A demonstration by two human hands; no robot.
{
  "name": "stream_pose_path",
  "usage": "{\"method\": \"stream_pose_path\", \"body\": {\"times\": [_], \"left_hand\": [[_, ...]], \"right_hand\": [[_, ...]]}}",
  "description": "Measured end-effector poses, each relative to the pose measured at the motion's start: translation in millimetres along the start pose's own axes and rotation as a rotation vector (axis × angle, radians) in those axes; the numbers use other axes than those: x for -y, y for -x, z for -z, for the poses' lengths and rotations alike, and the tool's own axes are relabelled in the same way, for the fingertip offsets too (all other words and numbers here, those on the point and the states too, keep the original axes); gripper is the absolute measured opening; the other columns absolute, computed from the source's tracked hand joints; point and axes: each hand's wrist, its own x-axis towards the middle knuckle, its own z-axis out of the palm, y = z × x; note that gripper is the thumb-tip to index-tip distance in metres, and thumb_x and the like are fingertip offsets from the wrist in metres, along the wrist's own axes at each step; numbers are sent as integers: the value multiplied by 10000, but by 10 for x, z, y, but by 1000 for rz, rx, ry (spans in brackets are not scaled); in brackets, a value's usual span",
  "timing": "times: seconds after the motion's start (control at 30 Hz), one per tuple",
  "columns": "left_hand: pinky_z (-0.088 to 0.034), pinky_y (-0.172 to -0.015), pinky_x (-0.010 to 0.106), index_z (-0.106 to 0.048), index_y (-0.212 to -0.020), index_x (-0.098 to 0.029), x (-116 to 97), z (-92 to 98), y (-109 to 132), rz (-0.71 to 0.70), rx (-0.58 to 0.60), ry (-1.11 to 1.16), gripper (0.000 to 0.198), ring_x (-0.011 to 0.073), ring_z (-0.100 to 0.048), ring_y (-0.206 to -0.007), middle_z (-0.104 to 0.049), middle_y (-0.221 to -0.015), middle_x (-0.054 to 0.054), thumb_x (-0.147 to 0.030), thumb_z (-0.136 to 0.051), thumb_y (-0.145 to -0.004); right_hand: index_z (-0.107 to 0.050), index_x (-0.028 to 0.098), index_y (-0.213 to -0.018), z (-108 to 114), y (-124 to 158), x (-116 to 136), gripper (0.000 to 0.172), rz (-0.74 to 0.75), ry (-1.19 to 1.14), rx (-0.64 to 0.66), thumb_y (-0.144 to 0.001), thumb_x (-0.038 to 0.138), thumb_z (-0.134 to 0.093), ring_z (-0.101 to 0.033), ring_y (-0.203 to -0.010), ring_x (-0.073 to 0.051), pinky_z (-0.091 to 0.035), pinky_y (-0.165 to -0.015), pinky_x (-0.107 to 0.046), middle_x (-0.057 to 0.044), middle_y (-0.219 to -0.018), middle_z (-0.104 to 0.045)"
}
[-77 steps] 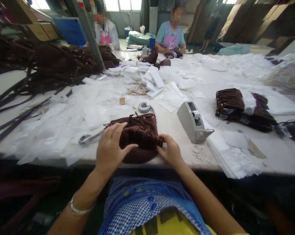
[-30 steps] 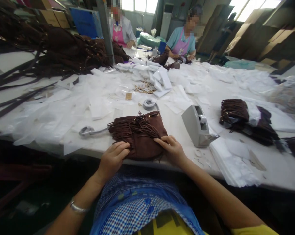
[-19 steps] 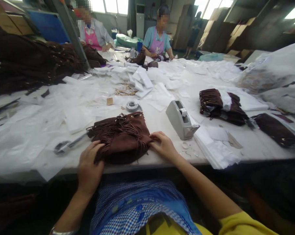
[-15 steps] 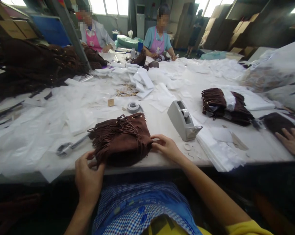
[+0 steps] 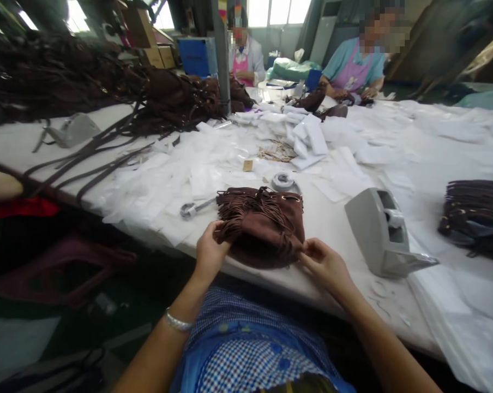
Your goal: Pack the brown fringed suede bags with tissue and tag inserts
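A brown fringed bag (image 5: 266,229) lies at the table's near edge with its fringe toward the left and a metal eyelet at its top right. My left hand (image 5: 210,248) grips its left lower side, fingertips partly hidden by the fringe. At the right lower corner, the fingers of my right hand (image 5: 324,262) pinch the bag. Just behind the bag is a coiled grey strap (image 5: 284,183). Another wrapped strap end (image 5: 188,210) sticks out to the left. A grey tape dispenser (image 5: 379,234) stands to the right of my right hand.
White sheets and clear plastic bags (image 5: 176,169) cover much of the table. A heap of brown bags (image 5: 168,98) with trailing straps lies at the back left. More fringed bags (image 5: 475,215) sit at right. Two people work across the table; another person's arm (image 5: 1,184) shows at left.
My view has swung to the left, so the table things appear further right. My left hand has closed in on the bag's left side. My right hand stays at its corner.
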Motion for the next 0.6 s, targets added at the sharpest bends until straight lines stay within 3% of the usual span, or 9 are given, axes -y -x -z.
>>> {"method": "stream_pose_path", "body": {"times": [0.13, 0.27, 0.33, 0.4, 0.5, 0.6], "left_hand": [[-534, -839, 318, -636, -1044, -171, 72, 204, 8, -39, 141, 23, 330, 203, -683, -895, -716, -977, 44, -321, -715, -762], [-511, -778, 290, -651, -986, -186, 175, 437, 59, -159, 96, -293, 266, 180, -644, -831, -679, -923, 18, -291, -714, -750], [-501, -767, 292, -645, -929, -196, 192, 485, 73, -252, 92, -430, 194, 178, -621, -817, -650, -876, 9, -265, -697, -755], [-509, -796, 305, -625, -898, -199, 178, 476, 85, -301, 96, -429, 147, 202, -621, -916, -648, -955, 35, -240, -667, -763], [-514, -885, 339, -592, -921, -198, 133, 382, 117, -192, 101, -301, 153, 233, -610, -1091, -642, -1155, 78, -223, -638, -777], [-511, -925, 359, -562, -1061, -199, 100, 233, 169, -14, 88, -70, 313, 216, -651, -1045, -667, -1122, 73, -219, -668, -767]], "right_hand": [[-519, 221, -741, -42, 60, 37, 141, -24, -31, -128, -797, 309, -613, -546, -567, -141, -444, -549, -246, 38, -616, -544], [-548, 216, -817, -116, 121, 82, 49, 74, 85, -235, -795, 241, -584, -539, -590, -127, -465, -590, -243, 26, -711, -572], [-586, 214, -985, -143, 121, 80, 196, 127, 154, -234, -790, 203, -573, -550, -602, -128, -481, -612, -252, 4, -808, -625], [-594, 215, -1078, -158, 112, 64, 295, 187, 230, -199, -790, 169, -550, -565, -633, -140, -489, -644, -269, -28, -895, -650], [-603, 208, -1013, -165, 107, 38, 227, 205, 307, -171, -803, 164, -529, -567, -652, -150, -477, -662, -283, -44, -914, -644], [-573, 211, -917, -153, 110, 43, 123, 150, 314, -157, -796, 204, -558, -554, -648, -147, -445, -639, -268, -13, -851, -625]]}}
